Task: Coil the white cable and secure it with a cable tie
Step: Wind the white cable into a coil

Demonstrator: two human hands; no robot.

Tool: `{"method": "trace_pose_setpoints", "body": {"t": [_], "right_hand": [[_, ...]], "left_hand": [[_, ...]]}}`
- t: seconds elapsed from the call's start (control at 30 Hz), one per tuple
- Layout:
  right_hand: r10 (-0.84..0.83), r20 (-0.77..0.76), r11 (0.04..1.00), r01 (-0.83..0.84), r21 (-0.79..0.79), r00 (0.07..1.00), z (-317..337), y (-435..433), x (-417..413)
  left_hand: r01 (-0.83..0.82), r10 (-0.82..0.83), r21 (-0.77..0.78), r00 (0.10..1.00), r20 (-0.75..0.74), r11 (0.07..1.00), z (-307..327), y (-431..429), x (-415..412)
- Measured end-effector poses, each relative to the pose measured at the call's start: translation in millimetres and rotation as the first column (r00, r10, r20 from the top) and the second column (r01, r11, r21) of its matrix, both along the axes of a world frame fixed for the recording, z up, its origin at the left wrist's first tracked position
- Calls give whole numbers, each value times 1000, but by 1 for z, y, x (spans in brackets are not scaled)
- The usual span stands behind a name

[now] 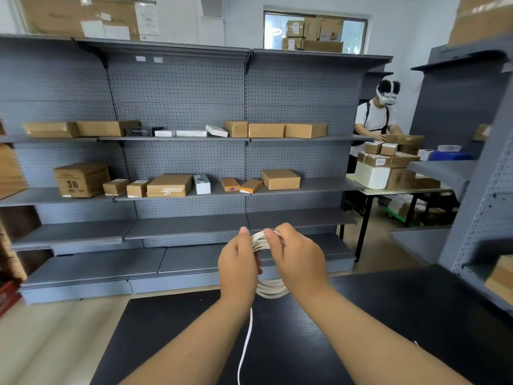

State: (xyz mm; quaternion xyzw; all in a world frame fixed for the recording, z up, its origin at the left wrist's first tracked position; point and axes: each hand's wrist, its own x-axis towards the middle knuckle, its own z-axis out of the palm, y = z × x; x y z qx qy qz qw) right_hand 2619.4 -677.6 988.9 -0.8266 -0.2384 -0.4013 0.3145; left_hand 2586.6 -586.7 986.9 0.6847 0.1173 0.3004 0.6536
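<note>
A white cable is wound into a coil of several loops, held upright in the air above a black table. My left hand grips the coil's left side with curled fingers and its thumb raised. On the coil's top right, my right hand pinches the loops between thumb and fingers. A loose tail of the cable hangs from under my left wrist down to the frame's bottom edge. A small white tip lies on the table at the right. No cable tie is visible.
Grey pegboard shelving with cardboard boxes stands ahead across a strip of floor. A second grey shelf unit rises at the right. Another person wearing a headset handles boxes at a table in the back right.
</note>
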Motion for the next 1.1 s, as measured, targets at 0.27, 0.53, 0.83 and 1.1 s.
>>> {"method": "trace_pose_setpoints", "body": {"t": [0.27,0.53,0.83,1.1], "right_hand": [[140,-352,967,-51,251,925,6,1,-6],[126,-266,967,-59,248,956,6,1,-6],[105,-306,948,-3,317,946,10,0,-2],[172,-431,941,-18,339,886,10,1,-4]], "left_hand": [[-54,33,397,998,60,916,15,4,0],[-1,-15,517,1000,27,856,14,1,2],[19,-17,241,1000,-12,970,0,-2,3],[-37,35,578,999,15,815,9,2,3]]}}
